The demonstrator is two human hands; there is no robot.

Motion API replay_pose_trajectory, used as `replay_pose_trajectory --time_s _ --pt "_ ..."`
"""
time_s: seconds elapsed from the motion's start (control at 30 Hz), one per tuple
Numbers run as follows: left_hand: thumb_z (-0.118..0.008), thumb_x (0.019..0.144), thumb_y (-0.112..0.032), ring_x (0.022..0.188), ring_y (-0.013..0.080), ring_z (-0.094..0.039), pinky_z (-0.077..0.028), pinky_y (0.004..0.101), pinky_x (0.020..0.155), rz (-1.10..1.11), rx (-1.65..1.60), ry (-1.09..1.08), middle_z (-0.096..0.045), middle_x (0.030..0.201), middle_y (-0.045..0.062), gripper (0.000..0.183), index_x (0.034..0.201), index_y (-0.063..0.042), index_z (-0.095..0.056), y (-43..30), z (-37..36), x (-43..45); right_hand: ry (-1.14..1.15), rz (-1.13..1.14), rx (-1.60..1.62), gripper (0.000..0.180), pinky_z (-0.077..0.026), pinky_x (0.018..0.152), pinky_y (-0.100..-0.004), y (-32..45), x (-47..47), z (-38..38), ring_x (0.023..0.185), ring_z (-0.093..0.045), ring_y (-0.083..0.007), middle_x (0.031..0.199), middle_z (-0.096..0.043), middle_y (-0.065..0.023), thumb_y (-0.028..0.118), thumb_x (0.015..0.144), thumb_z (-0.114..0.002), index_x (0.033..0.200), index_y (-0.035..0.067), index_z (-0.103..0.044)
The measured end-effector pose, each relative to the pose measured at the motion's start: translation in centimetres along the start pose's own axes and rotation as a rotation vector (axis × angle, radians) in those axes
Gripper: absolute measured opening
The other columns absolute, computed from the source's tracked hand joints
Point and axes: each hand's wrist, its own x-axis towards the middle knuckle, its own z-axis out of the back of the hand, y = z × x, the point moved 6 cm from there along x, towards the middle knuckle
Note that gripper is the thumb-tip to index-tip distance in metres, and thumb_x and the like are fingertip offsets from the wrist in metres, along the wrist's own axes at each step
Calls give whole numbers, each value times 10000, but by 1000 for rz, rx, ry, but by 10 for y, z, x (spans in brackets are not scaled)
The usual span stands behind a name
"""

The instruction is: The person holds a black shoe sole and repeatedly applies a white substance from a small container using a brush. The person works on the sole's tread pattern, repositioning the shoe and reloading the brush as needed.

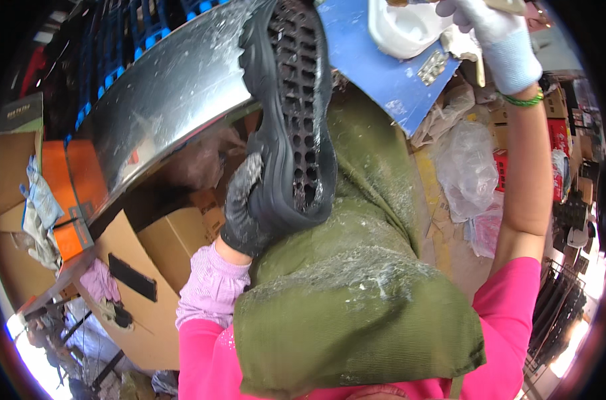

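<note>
My left hand (pixel 245 210), in a dark, white-smeared knit glove, grips a black rubber shoe sole (pixel 263 125) by its heel end. The sole's hollow inner side faces up, showing rows of square and round cavities with wet, shiny patches. Its far end runs past the top edge of the view. At the top right, my right hand (pixel 483 25) wears a white glove with a pale blue cuff. It holds a beige tool handle (pixel 505 5); the tool's working end cannot be made out. Beside that hand stands a white plastic container (pixel 408 30) with whitish liquid inside.
A blue board (pixel 348 45) carries the container and a small encrusted piece (pixel 433 67). Left of the sole is a shiny metal worktop (pixel 173 90). An olive apron (pixel 358 320) covers my lap. Cardboard boxes (pixel 178 240), a phone-like black slab (pixel 132 277) and plastic bags (pixel 465 170) lie around.
</note>
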Motion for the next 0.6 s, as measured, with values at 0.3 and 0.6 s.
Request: replay_pose_trajectory --time_s 0.3,0.6 --pt "-466 1041 -368 1316 218 -488 -392 387 1148 -9 53 151 -440 1488 106 553 1506 -86 -362 30 -13 14 -196 -34 140 269 -406 528 -155 -75 -26 42 575 -547 -21 756 -689 -15 257 978 -594 1024 21 -717" --pt "-504 1023 -340 1304 222 -502 -407 383 1136 65 40 25 -451 1478 110 567 1504 -77 -358 81 -12 2 155 93 260 223 -492 648 -222 -42 -36 -91 761 -637 -79 926 -709 -26 262 964 -650 1066 72 -709"
